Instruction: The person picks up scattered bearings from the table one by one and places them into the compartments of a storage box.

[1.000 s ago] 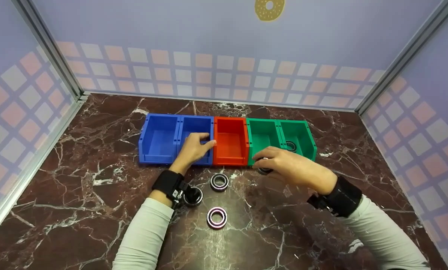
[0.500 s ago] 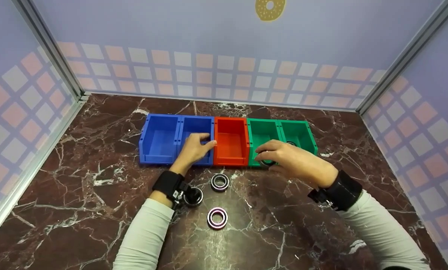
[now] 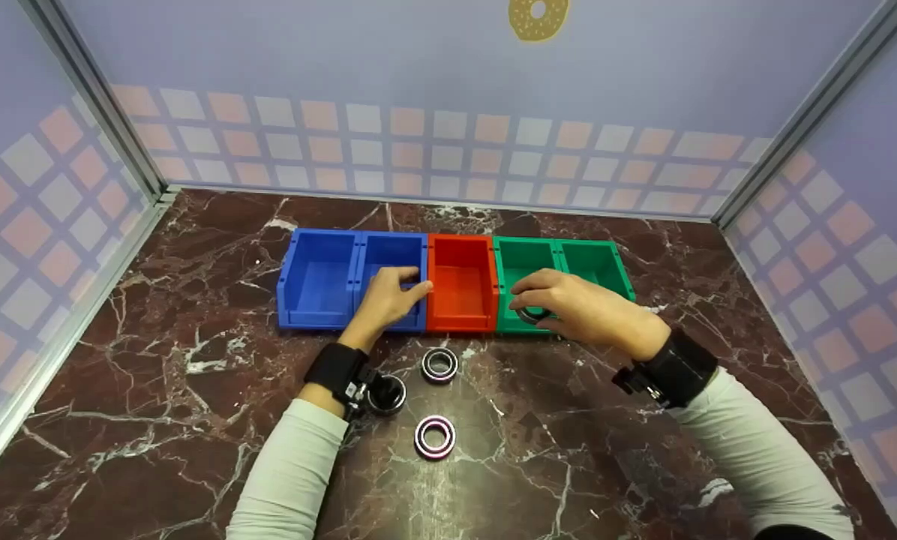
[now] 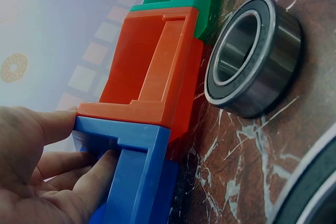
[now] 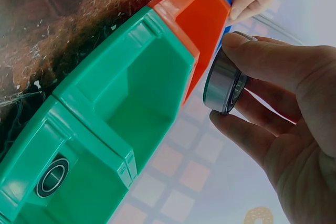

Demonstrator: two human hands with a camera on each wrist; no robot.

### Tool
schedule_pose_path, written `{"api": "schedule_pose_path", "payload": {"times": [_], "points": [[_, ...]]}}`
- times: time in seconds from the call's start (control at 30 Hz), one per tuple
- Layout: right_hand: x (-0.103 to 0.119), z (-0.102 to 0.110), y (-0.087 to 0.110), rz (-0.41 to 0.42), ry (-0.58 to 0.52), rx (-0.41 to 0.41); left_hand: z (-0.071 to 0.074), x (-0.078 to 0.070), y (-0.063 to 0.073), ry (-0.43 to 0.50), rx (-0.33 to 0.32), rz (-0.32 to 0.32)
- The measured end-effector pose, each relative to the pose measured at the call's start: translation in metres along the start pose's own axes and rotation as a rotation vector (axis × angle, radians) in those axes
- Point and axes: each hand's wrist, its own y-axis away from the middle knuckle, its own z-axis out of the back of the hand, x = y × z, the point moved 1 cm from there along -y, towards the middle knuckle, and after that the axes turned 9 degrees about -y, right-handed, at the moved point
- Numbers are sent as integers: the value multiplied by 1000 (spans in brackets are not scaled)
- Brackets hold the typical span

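My right hand [image 3: 580, 307] pinches a metal ball bearing [image 5: 223, 85] between thumb and fingertips, over the left green bin [image 3: 523, 259]. Another bearing [image 5: 44, 182] lies in the right green bin [image 5: 89, 190], hidden behind my right hand in the head view. My left hand [image 3: 387, 298] grips the side wall of the right blue bin [image 4: 139, 135], fingers inside and thumb on the edge beside the red bin [image 3: 460, 285]. On the table in front are a bearing [image 3: 439, 379], one with a purplish tint [image 3: 435, 452], and one partly covered by my left wrist camera [image 3: 401, 397].
Blue, red and green bins stand joined in one row, with the left blue bin [image 3: 321, 277] at its end. Beneath is a dark red marbled table [image 3: 193, 420]. Tiled-pattern panels [image 3: 448, 150] enclose the back and sides.
My right hand has moved slightly forward, carrying its bearing from the front edge of the left green bin to over its inside. My left hand has stayed in place.
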Motion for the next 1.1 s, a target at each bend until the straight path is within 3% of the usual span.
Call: {"api": "schedule_pose_path", "payload": {"times": [0.2,0.73,1.1], "points": [[-8,0,-5,19,10,-19,0,-1,1,4,3,15],[-20,3,-11,-31,-3,-6,-1,0,1,44,32,63],[-25,7,-18,-66,-22,8,-1,-1,0,9,10,17]]}}
